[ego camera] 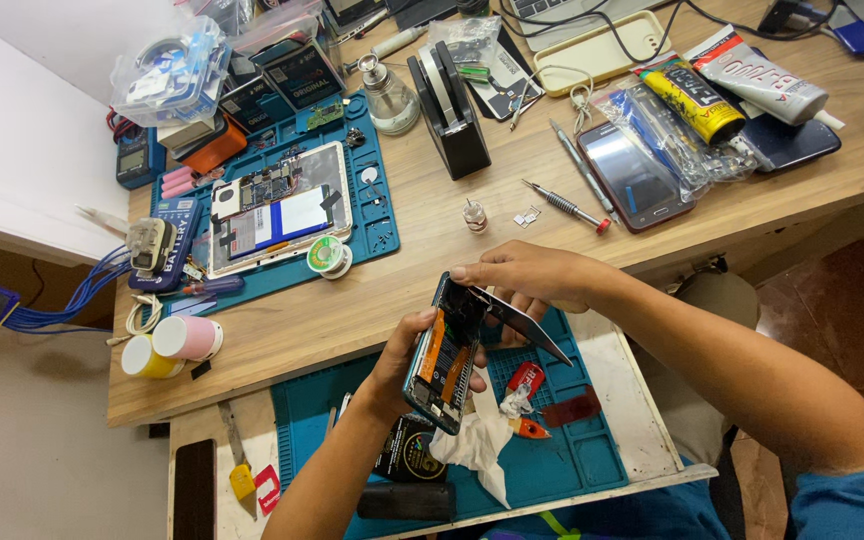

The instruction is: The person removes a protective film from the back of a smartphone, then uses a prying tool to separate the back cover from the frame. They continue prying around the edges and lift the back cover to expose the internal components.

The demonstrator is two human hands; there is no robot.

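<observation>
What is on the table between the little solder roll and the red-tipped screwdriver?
In the head view, between the solder roll and the red-tipped screwdriver stands one small clear vial; the rest is bare wooden tabletop.

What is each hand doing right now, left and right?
Left hand: closed around the opened phone, gripping its body.
Right hand: closed, pinching the phone's top edge beside the lifted panel.

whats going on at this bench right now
A person holds an opened smartphone with exposed orange-and-black internals over a teal silicone work mat. The left hand cradles the phone body, while the right hand lifts the thin dark screen panel away from it at an angle. On the wooden desk behind lie another opened white phone and a red-tipped screwdriver.
</observation>
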